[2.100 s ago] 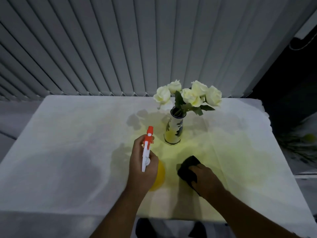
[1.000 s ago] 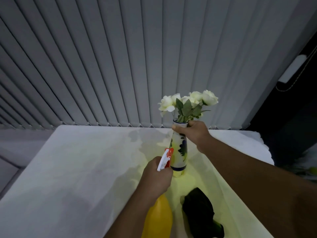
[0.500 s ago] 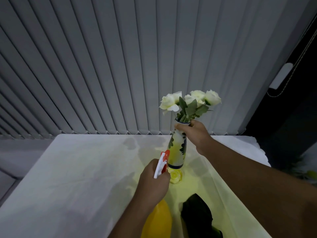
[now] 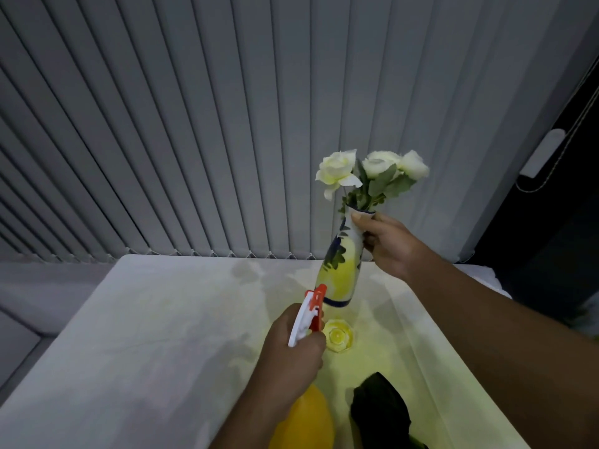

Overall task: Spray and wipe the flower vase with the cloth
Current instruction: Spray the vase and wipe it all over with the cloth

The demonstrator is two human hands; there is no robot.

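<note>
A: Right hand (image 4: pixel 387 246) is wrapped around the neck of the flower vase (image 4: pixel 340 264), thumb pressed just under the rim, and the vase hangs clear of the table (image 4: pixel 146 335), tipped so its base swings toward the other hand.

B: And the left hand (image 4: pixel 291 348)?

A: Closed tight round the neck of the spray bottle (image 4: pixel 306 416), fingers curled over the white trigger. The red nozzle (image 4: pixel 317 294) pokes out above the knuckles and sits right beside the vase's dark bottom band; whether it touches, I can't tell.

B: White roses (image 4: pixel 372 170) fan out above the right thumb. The cloth (image 4: pixel 379 409)?

A: Lying loose on the table, a dark heap below the right forearm, just beside the yellow belly of the bottle. Neither hand is on it.

B: Something under the lifted vase?

A: A small pale round thing (image 4: pixel 337 335), on the table just past the left knuckles. Too blurred to name.

B: Grey vertical blinds (image 4: pixel 194 124) behind both hands.
</note>
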